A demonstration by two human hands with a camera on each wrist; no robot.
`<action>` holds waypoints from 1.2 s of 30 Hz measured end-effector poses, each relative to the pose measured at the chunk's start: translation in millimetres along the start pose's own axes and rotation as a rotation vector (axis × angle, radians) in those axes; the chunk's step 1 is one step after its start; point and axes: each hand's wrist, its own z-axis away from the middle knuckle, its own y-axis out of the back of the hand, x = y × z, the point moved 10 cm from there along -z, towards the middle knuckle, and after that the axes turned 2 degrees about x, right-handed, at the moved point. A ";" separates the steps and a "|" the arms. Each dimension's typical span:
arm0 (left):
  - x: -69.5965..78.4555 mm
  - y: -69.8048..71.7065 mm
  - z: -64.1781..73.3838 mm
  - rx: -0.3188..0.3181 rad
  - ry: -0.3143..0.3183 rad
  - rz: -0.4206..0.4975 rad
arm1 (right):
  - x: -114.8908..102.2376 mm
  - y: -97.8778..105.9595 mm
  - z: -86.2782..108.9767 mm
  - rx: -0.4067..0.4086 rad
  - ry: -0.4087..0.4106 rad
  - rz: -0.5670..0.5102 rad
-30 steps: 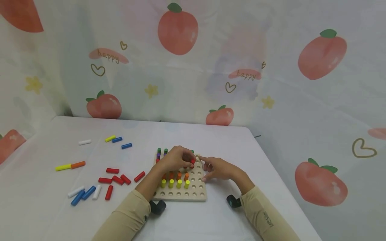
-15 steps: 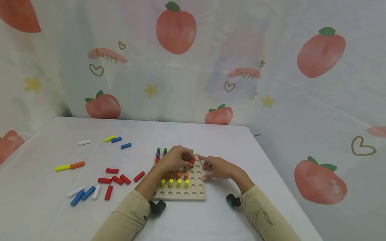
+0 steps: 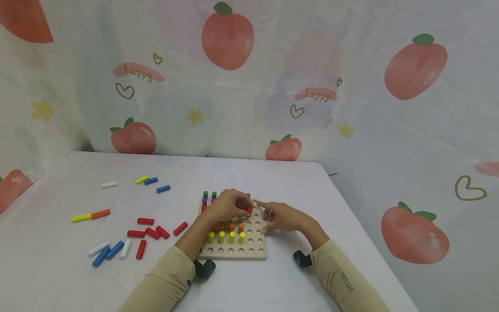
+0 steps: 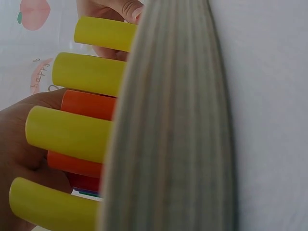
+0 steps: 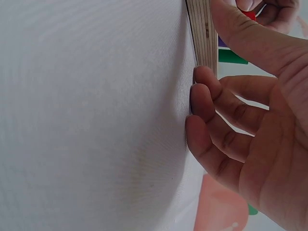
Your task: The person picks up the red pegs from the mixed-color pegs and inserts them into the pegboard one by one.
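Red peg (image 3: 250, 209), pinched between thumb and finger of the left hand (image 3: 230, 206) at the far right part of the wooden pegboard (image 3: 255, 246); whether its lower end is seated in a hole cannot be told. The right hand (image 3: 284, 218) grasps nothing: its fingers lie loosely bent and spread beside the board's right edge, the index fingertip at the far right corner. The step in hand appears to be setting the peg into its row; the next move would call for keeping it upright, pressing it down, and loosening the pinch without knocking its neighbours. Upright yellow pegs (image 3: 231, 237) and orange pegs (image 3: 231, 227) form rows nearer the wearer; unfilled holes run along the near and right edges. The left wrist camera (image 3: 206, 268) sits close to the board's near edge, probably leaving little room to lower that arm. Rightward, the table (image 3: 331, 208) extends past the right hand. Loose red pegs (image 3: 146, 221) lie left of the board, with loose blue pegs (image 3: 115, 250) mostly farther out.
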 end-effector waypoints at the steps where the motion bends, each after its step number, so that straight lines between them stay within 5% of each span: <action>1: 0.0 -0.1 0.0 0.000 -0.001 0.001 | -0.4 0.0 0.1 -0.001 0.002 -0.003; 15: 2.7 12.9 7.4 0.002 0.031 -0.022 | -5.1 2.6 -3.0 -0.001 -0.008 0.004; 23: 6.4 17.4 12.3 -0.069 -0.006 -0.054 | 0.3 3.1 -0.6 0.006 -0.013 0.001; 36: -12.6 36.2 35.3 -0.108 0.010 -0.138 | 0.6 -1.1 0.6 0.002 -0.033 -0.003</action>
